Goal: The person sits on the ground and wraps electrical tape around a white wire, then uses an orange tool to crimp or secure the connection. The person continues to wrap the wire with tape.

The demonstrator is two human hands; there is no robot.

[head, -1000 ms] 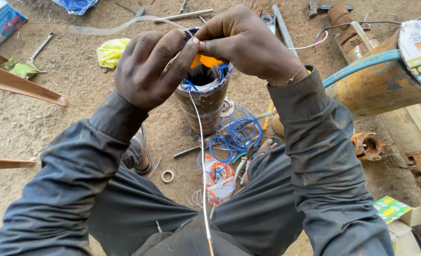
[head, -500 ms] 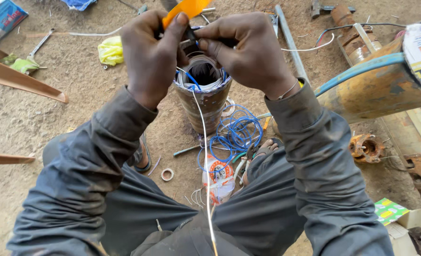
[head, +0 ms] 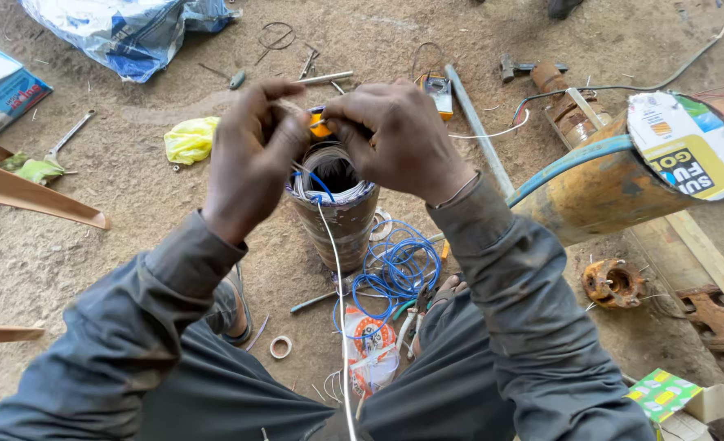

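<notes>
An upright cylindrical motor stator (head: 342,224) stands on the dirt between my legs, its open top ringed with wire windings. Over that top, my left hand (head: 252,159) and my right hand (head: 395,139) meet, pinching a small orange piece (head: 319,125) and the wire at the rim. A white wire (head: 339,310) runs from the top down toward my lap. A blue wire starts at the rim and leads to a loose blue coil (head: 396,269) on the ground beside the stator.
A big rusty yellow cylinder (head: 599,188) with a paper-covered end lies at the right. A metal rod (head: 478,126), wrench (head: 68,135), yellow rag (head: 190,139), blue plastic bag (head: 129,33), tape ring (head: 280,347), rusty motor part (head: 613,282) and cardboard boxes (head: 680,396) lie around.
The orange piece, lifted above the stator half a second ago, has come down to the rim. Both hands lowered with it and stay closed together over the windings.
</notes>
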